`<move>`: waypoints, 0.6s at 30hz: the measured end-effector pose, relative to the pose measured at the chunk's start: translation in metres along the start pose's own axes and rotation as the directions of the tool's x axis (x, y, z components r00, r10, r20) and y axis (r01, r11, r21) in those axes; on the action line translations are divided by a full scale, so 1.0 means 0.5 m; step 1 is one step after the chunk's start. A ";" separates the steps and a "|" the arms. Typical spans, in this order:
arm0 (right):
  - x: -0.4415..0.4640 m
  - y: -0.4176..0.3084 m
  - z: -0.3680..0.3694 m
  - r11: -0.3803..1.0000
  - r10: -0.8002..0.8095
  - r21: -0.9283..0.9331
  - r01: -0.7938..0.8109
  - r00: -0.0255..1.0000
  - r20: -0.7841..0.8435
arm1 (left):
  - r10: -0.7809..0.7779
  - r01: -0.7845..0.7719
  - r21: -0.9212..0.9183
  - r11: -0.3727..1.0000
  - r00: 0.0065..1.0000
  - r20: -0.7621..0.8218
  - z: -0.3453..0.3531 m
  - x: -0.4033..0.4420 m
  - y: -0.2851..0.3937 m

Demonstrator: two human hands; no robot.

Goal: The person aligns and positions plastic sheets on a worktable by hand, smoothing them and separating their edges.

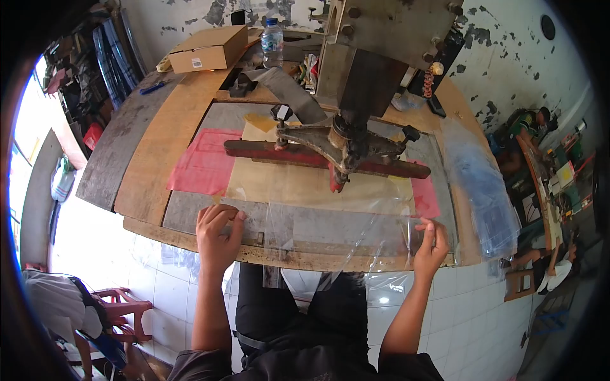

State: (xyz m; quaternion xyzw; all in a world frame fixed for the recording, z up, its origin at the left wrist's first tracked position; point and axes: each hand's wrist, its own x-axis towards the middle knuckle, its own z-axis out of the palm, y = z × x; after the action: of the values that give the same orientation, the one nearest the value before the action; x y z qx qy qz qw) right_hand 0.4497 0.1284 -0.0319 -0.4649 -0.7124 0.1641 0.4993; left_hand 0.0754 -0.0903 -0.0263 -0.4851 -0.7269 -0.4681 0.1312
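A clear plastic sheet (343,238) spans the near edge of the work plate, its outline hard to see apart from glossy folds. My right hand (432,246) pinches the sheet at its right side. My left hand (219,236) is closed, thumb against curled fingers, apparently on the sheet's left side, where the film barely shows. Just beyond both hands lies a cream-coloured sheet (305,187), with a pink sheet (206,162) at its left and pink showing at its right. Above these hangs the press head with a long red-edged bar (286,152).
The metal press column (387,32) rises at the back. Behind it stand a cardboard box (210,49) and a water bottle (272,43). Stacked clear plastic (486,203) hangs over the table's right side. Other people sit at lower left and far right, near a red stool (124,311).
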 end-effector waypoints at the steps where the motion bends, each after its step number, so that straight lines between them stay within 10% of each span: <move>1: 0.000 0.000 0.000 1.000 -0.001 -0.006 0.001 1.000 0.011 | -0.010 0.010 -0.002 1.000 1.000 0.007 -0.001 0.000 0.000; 18: -0.007 -0.003 0.003 0.996 -0.085 -0.039 0.083 0.996 -0.038 | -0.021 0.021 0.007 1.000 0.999 0.045 -0.008 -0.004 -0.001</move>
State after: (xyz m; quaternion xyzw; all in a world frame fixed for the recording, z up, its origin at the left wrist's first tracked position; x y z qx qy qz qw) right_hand 0.4481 0.1249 -0.0333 -0.4470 -0.7241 0.1205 0.5112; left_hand 0.0746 -0.0948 -0.0256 -0.4874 -0.7363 -0.4559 0.1113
